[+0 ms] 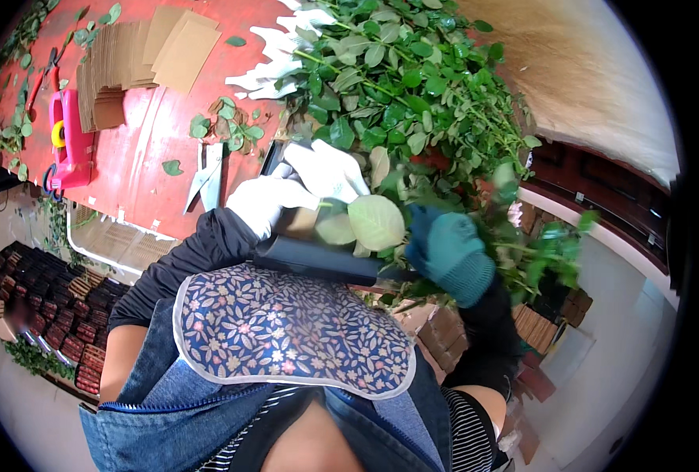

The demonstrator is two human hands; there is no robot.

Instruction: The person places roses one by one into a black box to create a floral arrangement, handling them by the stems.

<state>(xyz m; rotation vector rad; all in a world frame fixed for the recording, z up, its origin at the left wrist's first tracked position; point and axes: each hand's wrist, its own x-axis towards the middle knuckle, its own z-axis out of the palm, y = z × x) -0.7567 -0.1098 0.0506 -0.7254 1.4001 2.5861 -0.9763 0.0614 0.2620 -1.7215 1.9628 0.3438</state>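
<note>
My left hand [264, 203], in a white glove, is closed at the head end of a leafy rose stem, against a white-wrapped flower head [332, 171]. The fingers' exact grip is partly hidden. My right hand [450, 253] wears a teal glove, blurred by motion, its fingers curled around the leafy part of the stem. Between both hands a large pale green leaf [376, 223] stands out. Under them, close to my floral apron [294, 330], is a black tray-like holder [318, 261] with brown card in it.
A big heap of leafy stems [412, 86] with white-wrapped heads [271, 67] fills the far right of the red table [141, 169]. Scissors [206, 179], a pink tape dispenser [70, 141], brown cardboard pieces [184, 51], red-handled pruners [53, 71] and loose leaves [227, 126] lie left.
</note>
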